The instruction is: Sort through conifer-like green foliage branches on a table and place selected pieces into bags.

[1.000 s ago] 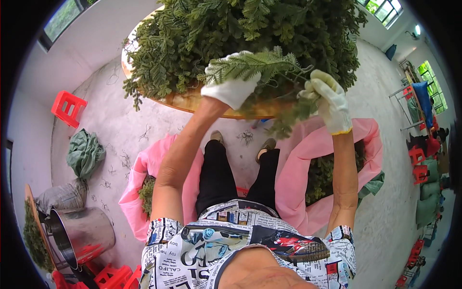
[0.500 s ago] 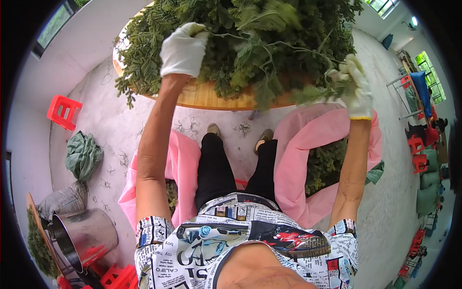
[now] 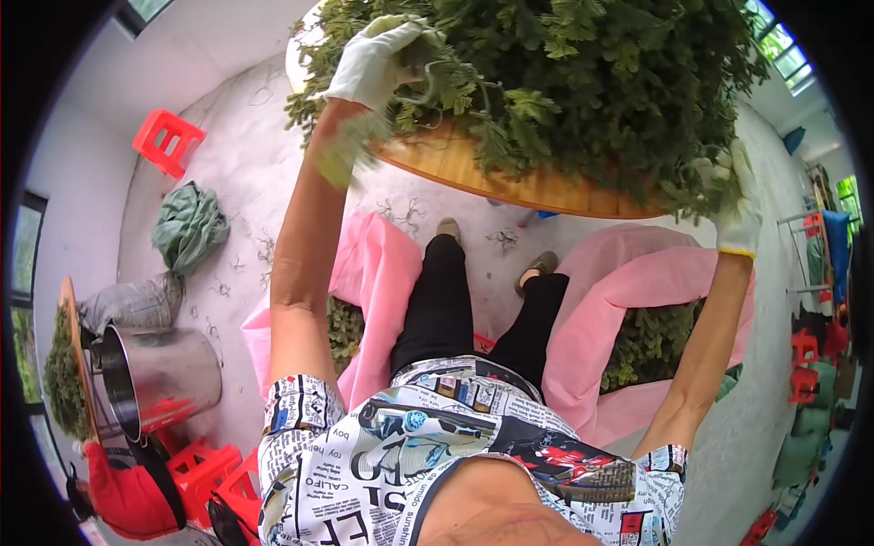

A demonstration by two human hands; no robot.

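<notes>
A big heap of green fir-like sprigs (image 3: 601, 82) covers the round wooden table (image 3: 546, 187) in front of me. My left hand (image 3: 373, 64), in a white glove, is closed on a fir sprig at the heap's left side. Below that hand hangs a blurred leafy tip (image 3: 350, 150), in front of my forearm. At the table's right edge my right hand (image 3: 739, 205), gloved in white with a yellow cuff edge, has its fingers curled round another sprig (image 3: 692, 189). The fingertips there are partly hidden by greenery.
Pink cloth sacks with more greenery flank my legs, one left (image 3: 378, 273) and one right (image 3: 583, 318). On the left are a red stool (image 3: 168, 141), a green cloth bundle (image 3: 189, 227) and a metal drum (image 3: 173, 373). A person in red (image 3: 132, 491) is at lower left.
The scene has shifted right as my head turned. The stem stretched between my hands no longer shows that way; a blurred tip now hangs by my left hand.
</notes>
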